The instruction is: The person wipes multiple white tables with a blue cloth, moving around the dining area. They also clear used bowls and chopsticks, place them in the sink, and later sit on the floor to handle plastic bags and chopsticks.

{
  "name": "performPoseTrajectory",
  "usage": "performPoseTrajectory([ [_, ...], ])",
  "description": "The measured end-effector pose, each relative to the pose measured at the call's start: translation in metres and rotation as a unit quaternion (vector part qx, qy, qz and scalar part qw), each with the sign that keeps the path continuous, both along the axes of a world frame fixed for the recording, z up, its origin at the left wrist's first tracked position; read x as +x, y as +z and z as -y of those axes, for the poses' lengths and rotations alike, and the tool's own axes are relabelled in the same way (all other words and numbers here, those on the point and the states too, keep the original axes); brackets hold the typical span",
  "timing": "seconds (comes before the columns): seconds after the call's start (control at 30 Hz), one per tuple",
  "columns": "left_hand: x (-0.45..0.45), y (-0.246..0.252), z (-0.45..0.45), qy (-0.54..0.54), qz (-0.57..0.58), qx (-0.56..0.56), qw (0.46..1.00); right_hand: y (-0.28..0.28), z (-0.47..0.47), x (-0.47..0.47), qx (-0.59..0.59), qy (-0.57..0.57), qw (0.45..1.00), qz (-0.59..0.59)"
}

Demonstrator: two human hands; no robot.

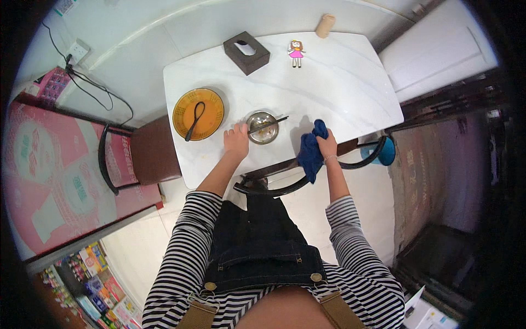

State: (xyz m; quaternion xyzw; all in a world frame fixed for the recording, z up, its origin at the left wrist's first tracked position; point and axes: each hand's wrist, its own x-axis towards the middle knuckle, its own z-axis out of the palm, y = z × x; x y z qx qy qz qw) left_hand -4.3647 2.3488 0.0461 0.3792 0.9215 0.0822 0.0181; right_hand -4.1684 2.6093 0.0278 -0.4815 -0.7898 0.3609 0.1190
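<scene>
My left hand [236, 142] is at the left rim of a small round metal bowl [269, 136], its fingers curled against the edge. Dark chopsticks [275, 122] lie across this bowl, their left end close to my fingers. Bits of food residue show inside it. My right hand [328, 144] grips a bunched dark blue cloth [310, 154] that hangs past the front edge of the white table [341, 90]. To the left of my left hand sits a larger yellow-brown bowl [181, 111], holding orange liquid and a black spoon [195, 121].
Toward the wall stand a dark tissue box [252, 57] and a beige cylinder [325, 26], with a flat girl figure [296, 53] between them. A black chair back [283, 191] curves before me. Another chair [154, 150] is at left. A blue bin [385, 151] stands at right.
</scene>
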Motion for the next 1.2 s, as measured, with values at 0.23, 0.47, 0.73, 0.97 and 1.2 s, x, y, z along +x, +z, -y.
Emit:
performPoseTrajectory([
  [0.23, 0.007, 0.023, 0.008, 0.094, 0.282, -0.080, 0.951, 0.036, 0.030, -0.070, 0.397, 0.145, 0.906, 0.015],
  [0.47, 0.071, 0.085, -0.001, 0.037, 0.370, 0.033, 0.928, 0.079, 0.128, -0.071, 0.244, 0.410, 0.867, -0.142],
  [0.73, -0.012, 0.016, 0.001, 0.180, 0.364, 0.123, 0.905, 0.084, 0.115, -0.062, 0.132, 0.253, 0.942, -0.179],
  [0.97, -0.023, -0.031, -0.019, 0.216, 0.657, 0.283, 0.664, 0.081, 0.135, -0.068, 0.031, 0.244, 0.950, -0.195],
  [1.2, -0.070, 0.039, 0.042, 0.153, 0.536, 0.282, 0.781, 0.082, 0.162, -0.113, -0.002, 0.273, 0.934, -0.231],
])
